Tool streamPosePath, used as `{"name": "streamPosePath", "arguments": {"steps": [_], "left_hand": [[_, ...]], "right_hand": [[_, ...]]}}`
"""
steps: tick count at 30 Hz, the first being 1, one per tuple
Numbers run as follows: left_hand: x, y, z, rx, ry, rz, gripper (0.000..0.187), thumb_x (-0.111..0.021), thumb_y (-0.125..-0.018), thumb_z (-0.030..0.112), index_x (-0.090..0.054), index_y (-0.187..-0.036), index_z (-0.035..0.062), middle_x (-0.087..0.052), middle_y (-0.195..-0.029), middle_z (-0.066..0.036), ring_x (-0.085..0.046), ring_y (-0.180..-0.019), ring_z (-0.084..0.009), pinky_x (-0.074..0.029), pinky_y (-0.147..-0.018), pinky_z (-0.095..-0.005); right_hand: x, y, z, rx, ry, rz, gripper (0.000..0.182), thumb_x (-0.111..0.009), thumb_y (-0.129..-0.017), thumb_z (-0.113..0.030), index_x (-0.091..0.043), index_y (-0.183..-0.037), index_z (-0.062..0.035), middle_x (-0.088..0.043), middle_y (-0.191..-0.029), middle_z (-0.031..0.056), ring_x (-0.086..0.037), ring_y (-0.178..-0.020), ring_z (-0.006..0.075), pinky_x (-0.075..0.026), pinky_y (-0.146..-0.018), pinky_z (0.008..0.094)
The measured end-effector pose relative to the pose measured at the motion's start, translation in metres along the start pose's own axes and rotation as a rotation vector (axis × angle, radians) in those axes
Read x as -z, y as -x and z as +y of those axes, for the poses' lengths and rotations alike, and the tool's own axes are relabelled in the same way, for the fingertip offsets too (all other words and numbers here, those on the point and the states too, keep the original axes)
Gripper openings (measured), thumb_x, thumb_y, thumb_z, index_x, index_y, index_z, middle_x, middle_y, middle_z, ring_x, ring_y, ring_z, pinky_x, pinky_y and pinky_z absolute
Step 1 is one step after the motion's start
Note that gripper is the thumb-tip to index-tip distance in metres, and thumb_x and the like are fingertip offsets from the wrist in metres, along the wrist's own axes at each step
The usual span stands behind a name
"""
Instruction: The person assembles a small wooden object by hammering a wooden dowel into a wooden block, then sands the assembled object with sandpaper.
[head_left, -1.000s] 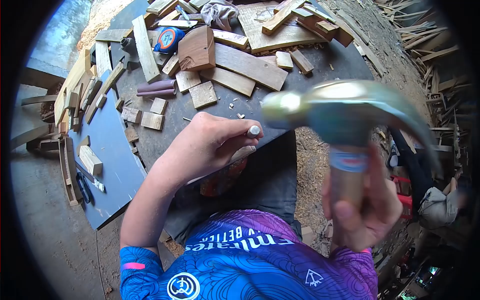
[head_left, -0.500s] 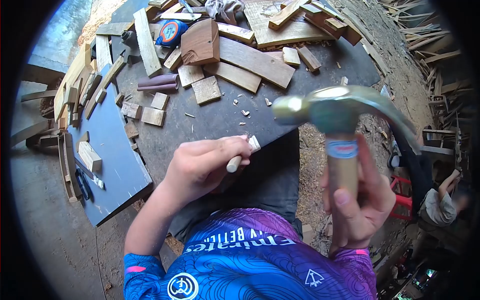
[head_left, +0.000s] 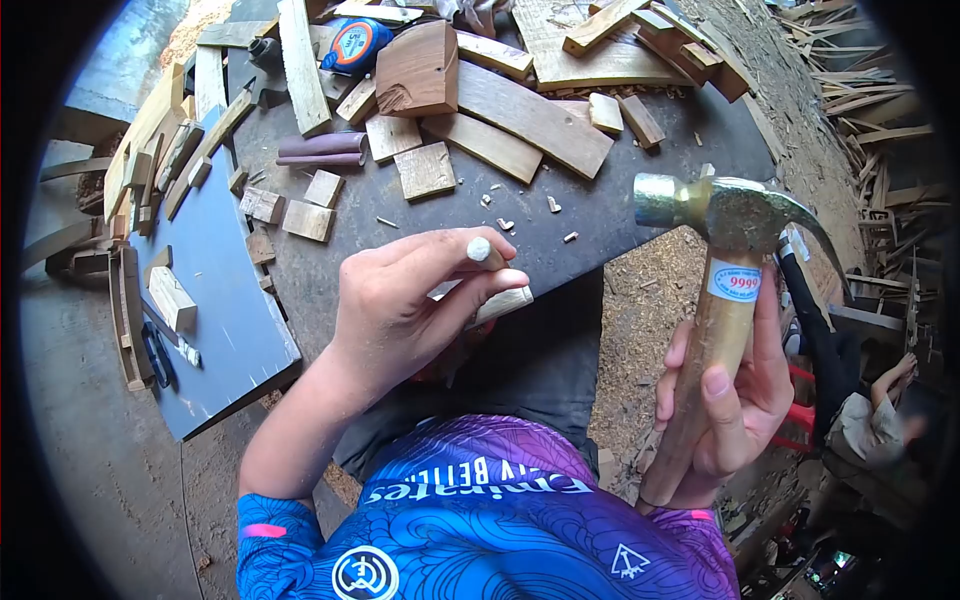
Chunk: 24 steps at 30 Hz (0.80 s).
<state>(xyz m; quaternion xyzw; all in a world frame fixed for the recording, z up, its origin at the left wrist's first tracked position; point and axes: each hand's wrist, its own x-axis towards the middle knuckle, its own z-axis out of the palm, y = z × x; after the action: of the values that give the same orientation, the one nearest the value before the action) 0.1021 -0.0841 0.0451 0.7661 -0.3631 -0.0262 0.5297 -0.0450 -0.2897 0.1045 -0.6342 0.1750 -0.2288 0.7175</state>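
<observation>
Chisel (head_left: 486, 253), a short tool with a pale rounded butt end, is gripped in the left hand (head_left: 400, 305), whose fingers are curled tightly around it so that only the butt shows above the knuckles. Beneath the same hand a small pale wood piece (head_left: 503, 303) is pressed, sticking out past the fingertips at the near edge of a dark worktable (head_left: 440, 240). A claw hammer (head_left: 722, 290) is held upright in the right hand (head_left: 730, 400), off to the right of the table over sawdust-covered ground; the fingers are wrapped around its wooden handle, and a white label with red digits is seen just below the metal head. Hammer head and chisel are well apart. Farther back on the table, many offcuts are scattered: a thick brown block (head_left: 420, 70), a long flat board (head_left: 535, 120), several small square pieces, and two dark cylindrical sticks (head_left: 322, 150). A blue and orange tape measure (head_left: 358, 42) is seen near the far edge. A blue panel (head_left: 215, 320) is laid at the left of the table. Another person (head_left: 870, 410) is partly seen low at the far right.
</observation>
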Motion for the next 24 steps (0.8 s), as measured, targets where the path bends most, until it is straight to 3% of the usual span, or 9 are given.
{"name": "streamPosePath", "arguments": {"steps": [14, 16, 24], "left_hand": [[0.001, -0.003, -0.007, 0.056, 0.011, -0.041, 0.010, -0.079, -0.087, 0.005, -0.075, -0.096, 0.0020, -0.078, -0.094, -0.008, -0.078, -0.086, -0.0197, -0.060, -0.077, -0.0295], [0.004, -0.006, -0.006, 0.090, 0.066, -0.142, 0.013, -0.076, -0.088, 0.002, -0.074, -0.101, 0.0020, -0.078, -0.095, -0.008, -0.078, -0.088, -0.0209, -0.060, -0.077, -0.0302], [0.010, -0.011, -0.009, 0.044, 0.148, -0.202, 0.025, -0.070, -0.086, -0.006, -0.072, -0.110, 0.0015, -0.078, -0.099, -0.009, -0.078, -0.092, -0.0227, -0.061, -0.080, -0.0318]], "right_hand": [[-0.004, -0.003, 0.004, -0.006, 0.001, -0.010, 0.082, -0.074, -0.088, -0.015, -0.033, -0.155, 0.0099, -0.068, -0.092, 0.0238, -0.064, -0.072, 0.0208, -0.052, -0.048, 0.0251], [-0.002, -0.003, 0.005, -0.011, -0.007, -0.012, 0.083, -0.074, -0.088, -0.014, -0.033, -0.155, 0.0101, -0.068, -0.094, 0.0244, -0.064, -0.072, 0.0212, -0.052, -0.047, 0.0252], [-0.006, -0.004, 0.005, -0.012, 0.022, 0.003, 0.084, -0.073, -0.088, -0.014, -0.029, -0.156, 0.0122, -0.067, -0.100, 0.0279, -0.064, -0.072, 0.0204, -0.051, -0.044, 0.0241]]}}
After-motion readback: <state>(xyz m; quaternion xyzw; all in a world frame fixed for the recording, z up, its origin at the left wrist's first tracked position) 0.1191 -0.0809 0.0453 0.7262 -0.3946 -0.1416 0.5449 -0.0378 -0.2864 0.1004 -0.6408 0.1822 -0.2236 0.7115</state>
